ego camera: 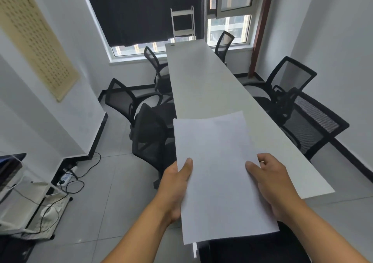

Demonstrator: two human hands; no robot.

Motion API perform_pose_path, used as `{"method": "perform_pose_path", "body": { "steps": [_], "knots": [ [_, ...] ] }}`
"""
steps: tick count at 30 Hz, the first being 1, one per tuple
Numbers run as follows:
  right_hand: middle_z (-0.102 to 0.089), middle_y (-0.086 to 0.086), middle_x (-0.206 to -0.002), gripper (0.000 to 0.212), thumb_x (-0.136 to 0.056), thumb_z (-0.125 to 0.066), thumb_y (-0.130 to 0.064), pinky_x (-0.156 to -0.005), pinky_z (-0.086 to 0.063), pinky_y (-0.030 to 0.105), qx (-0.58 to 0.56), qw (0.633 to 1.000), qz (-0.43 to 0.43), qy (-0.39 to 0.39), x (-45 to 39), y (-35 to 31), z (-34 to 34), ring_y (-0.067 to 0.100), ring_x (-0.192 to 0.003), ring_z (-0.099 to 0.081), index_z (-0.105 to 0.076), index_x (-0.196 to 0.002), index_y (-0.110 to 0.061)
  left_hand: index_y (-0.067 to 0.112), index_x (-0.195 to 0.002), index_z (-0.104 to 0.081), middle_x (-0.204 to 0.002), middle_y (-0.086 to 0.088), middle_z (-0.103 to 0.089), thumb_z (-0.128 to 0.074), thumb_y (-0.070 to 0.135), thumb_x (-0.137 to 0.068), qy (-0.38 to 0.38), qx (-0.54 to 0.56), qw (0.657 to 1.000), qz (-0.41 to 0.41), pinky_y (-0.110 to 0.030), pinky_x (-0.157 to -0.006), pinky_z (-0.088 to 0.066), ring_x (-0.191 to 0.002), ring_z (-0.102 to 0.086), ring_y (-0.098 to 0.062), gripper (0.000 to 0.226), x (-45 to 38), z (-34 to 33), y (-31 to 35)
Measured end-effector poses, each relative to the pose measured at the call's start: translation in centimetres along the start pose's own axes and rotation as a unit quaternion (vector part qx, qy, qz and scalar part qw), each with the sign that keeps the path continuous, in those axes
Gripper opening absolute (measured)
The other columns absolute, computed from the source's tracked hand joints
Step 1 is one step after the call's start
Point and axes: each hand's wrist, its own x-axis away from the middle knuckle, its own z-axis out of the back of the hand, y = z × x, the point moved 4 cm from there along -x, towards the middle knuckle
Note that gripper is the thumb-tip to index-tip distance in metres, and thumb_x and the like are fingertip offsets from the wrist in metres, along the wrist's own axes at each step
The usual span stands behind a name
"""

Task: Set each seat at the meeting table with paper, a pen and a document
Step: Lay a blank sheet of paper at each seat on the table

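Left hand (177, 184) at lower centre of the frame, gripping the left edge of a stack of paper (218, 174), thumb flat on top, fingers hidden beneath. Right hand (270, 180) just right of it, pinching the right edge likewise, thumb on top. Paper held level above the near end of a long white table (203, 85) running toward the upper centre. Black mesh chairs (129, 101) along both sides. Tangled cables (74, 182) at lower left.
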Motion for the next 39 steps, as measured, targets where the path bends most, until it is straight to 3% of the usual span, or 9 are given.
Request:
{"method": "perform_pose_path", "body": {
  "steps": [8, 13, 17, 25, 34, 39],
  "knots": [
    [-0.08, -0.004, -0.104, 0.01, -0.106, -0.061, -0.035, -0.089, -0.065, 0.06, 0.007, 0.999, -0.013, 0.034, 2.8, -2.3, -9.7, 0.027, -0.091, -0.081, -0.062, -0.113, -0.029, 0.016, -0.132, -0.073, -0.123, -0.01, -0.082, -0.054, 0.03, -0.115, -0.05, -0.029, 0.998, -0.004, -0.061, -0.102, -0.061, -0.112, -0.079, -0.036, 0.03, -2.1, 9.0, 4.7],
    [-0.079, 0.006, -0.106, 0.01, -0.106, -0.062, -0.028, -0.086, -0.065, 0.06, -0.029, 0.993, -0.041, 0.102, 2.8, -2.2, -17.4, 0.033, -0.091, -0.08, -0.061, -0.115, -0.023, 0.001, -0.122, -0.076, -0.117, -0.021, -0.081, -0.061, 0.009, -0.106, -0.082, -0.077, 0.993, 0.031, -0.066, -0.102, -0.058, -0.112, -0.076, -0.047, 0.023, -5.5, 15.9, 7.7],
    [-0.08, 0.009, -0.105, 0.009, -0.106, -0.062, -0.026, -0.085, -0.065, 0.063, -0.069, 0.986, -0.064, 0.136, 2.2, -2.4, -21.1, 0.037, -0.09, -0.08, -0.06, -0.114, -0.022, 0.002, -0.119, -0.078, -0.117, -0.019, -0.081, -0.061, 0.011, -0.106, -0.12, -0.121, 0.984, 0.051, -0.066, -0.105, -0.056, -0.113, -0.077, -0.045, 0.023, -8.2, 19.2, 9.6],
    [-0.076, 0.008, -0.111, 0.007, -0.106, -0.059, -0.025, -0.088, -0.064, 0.059, -0.089, 0.97, -0.089, 0.209, -4.8, -2.4, -22.5, 0.036, -0.095, -0.078, -0.059, -0.113, -0.024, 0.02, -0.127, -0.074, -0.116, 0.0, -0.084, -0.052, 0.028, -0.114, -0.18, -0.219, 0.958, 0.038, -0.053, -0.102, -0.063, -0.107, -0.081, -0.026, 0.027, -17.5, 16.2, 11.4],
    [-0.075, 0.006, -0.109, 0.009, -0.105, -0.06, -0.028, -0.086, -0.064, 0.058, -0.135, 0.951, -0.12, 0.249, -16.8, -2.9, -23.8, 0.035, -0.094, -0.078, -0.06, -0.113, -0.024, 0.018, -0.13, -0.074, -0.118, -0.003, -0.083, -0.052, 0.028, -0.115, -0.224, -0.276, 0.932, 0.066, -0.054, -0.102, -0.062, -0.108, -0.081, -0.028, 0.028, -32.1, 13.1, 15.4],
    [-0.074, 0.007, -0.108, 0.009, -0.105, -0.059, -0.029, -0.076, -0.064, 0.05, -0.139, 0.937, -0.133, 0.291, -21.2, -4.8, -24.3, 0.035, -0.092, -0.078, -0.058, -0.112, -0.023, 0.018, -0.126, -0.076, -0.117, -0.001, -0.084, -0.051, 0.026, -0.115, -0.259, -0.302, 0.914, 0.083, -0.052, -0.102, -0.062, -0.107, -0.081, -0.025, 0.029, -38.2, 10.9, 17.8]
  ]
}}
